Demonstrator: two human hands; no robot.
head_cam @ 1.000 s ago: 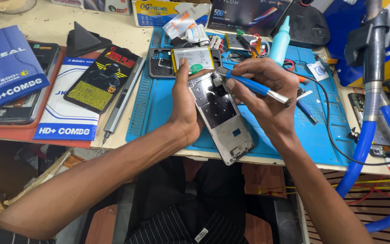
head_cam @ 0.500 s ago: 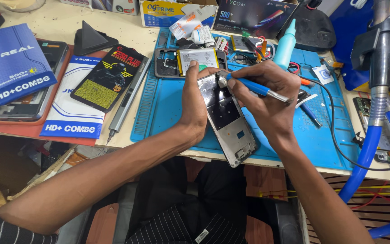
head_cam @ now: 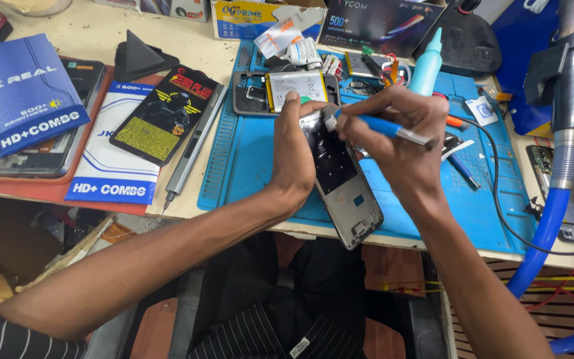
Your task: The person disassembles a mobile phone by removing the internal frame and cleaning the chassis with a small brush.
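Observation:
My left hand (head_cam: 295,153) grips an opened phone frame (head_cam: 342,179) by its left edge, tilted over the front of a blue work mat (head_cam: 247,159). My right hand (head_cam: 403,143) holds a blue-handled tool (head_cam: 383,127) like a pen, its tip touching the upper corner of the frame. Just behind my hands lies another opened phone with a white battery (head_cam: 295,88) showing.
Blue and white boxes (head_cam: 24,90) and a dark printed packet (head_cam: 165,114) lie at the left. A grey pen-shaped tool (head_cam: 191,153) rests along the mat's left edge. A light blue bottle (head_cam: 426,66) stands behind. A blue hose on a metal post (head_cam: 559,193) rises at the right.
The view has shifted slightly; the frame and both hands stay together, with the tool tip still working at the frame's upper corner.

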